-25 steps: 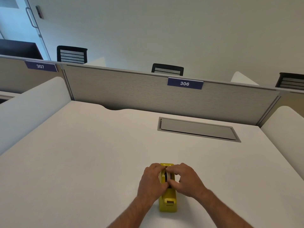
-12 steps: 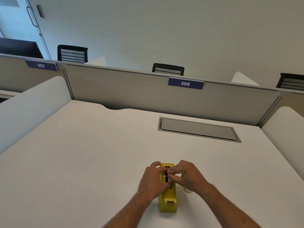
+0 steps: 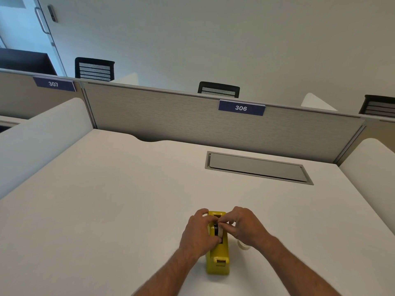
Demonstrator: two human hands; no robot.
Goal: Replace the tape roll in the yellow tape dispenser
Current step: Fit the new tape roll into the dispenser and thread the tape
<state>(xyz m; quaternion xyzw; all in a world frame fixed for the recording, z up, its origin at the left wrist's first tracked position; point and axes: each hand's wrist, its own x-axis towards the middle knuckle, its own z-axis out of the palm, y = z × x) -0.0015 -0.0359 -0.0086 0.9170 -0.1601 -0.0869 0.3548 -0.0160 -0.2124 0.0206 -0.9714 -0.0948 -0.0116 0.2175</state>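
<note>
Where the white desk [image 3: 106,210] runs from the near edge back to the grey partition [image 3: 171,120], most of its surface is left bare, and a grey hatch cover [image 3: 256,167] is set flush into it near the far right corner. A label reading 306 [image 3: 241,107] is fixed to the top of the partition, and black chair backs are seen beyond it. Close to the near edge, slightly right of the middle, the yellow tape dispenser [image 3: 218,261] is stood on the desk with its long axis running from the near edge toward the far edge; its cutter end is pointed at the near edge and its roll bay is turned away toward the partition. The left side of the dispenser is gripped by the left hand [image 3: 198,233], with the fingers curled over the top rim of the bay. The right hand [image 3: 245,227] is brought in from the other side, its fingertips pinched together at the dark hub [image 3: 216,228] seated in the bay; whether tape is wound on that hub cannot be told. A small white tape roll [image 3: 243,245] is laid flat on the desk just right of the dispenser, largely hidden under the right wrist.
</note>
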